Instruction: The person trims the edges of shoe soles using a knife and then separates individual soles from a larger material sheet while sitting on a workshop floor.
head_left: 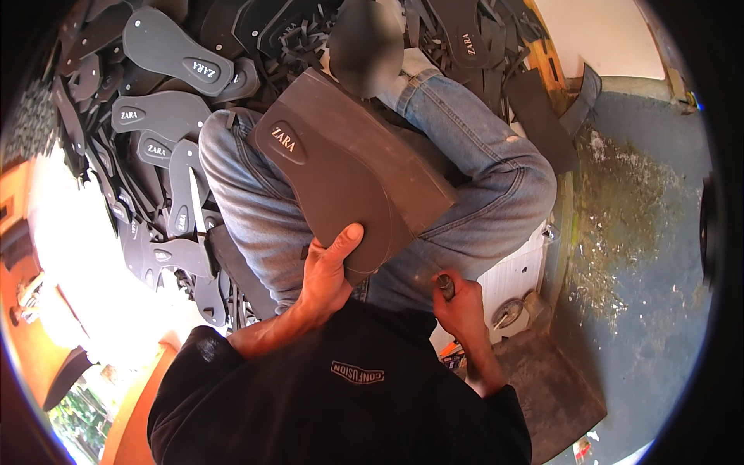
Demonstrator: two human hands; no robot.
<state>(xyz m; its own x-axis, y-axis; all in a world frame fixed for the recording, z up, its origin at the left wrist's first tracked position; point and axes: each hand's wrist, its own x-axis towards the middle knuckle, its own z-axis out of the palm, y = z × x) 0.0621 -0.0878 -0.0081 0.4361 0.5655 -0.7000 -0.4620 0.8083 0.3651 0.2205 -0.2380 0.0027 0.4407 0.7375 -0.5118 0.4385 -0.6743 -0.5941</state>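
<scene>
One curved matte sole point(329, 186), left hand point(327, 273) pinching it, right hand point(459, 307) clasping rounded handle point(446, 286)

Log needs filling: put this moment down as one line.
left hand: holding sole and dark sheet | right hand: gripping dark handle | loose soles: heaped at left

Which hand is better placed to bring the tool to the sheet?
Probably the right hand: it grips the dark-handled tool, while the left hand is occupied holding the sheet and sole-shaped piece.

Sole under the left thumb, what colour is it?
The sole is dark brownish grey, best seen in the head view.
</scene>
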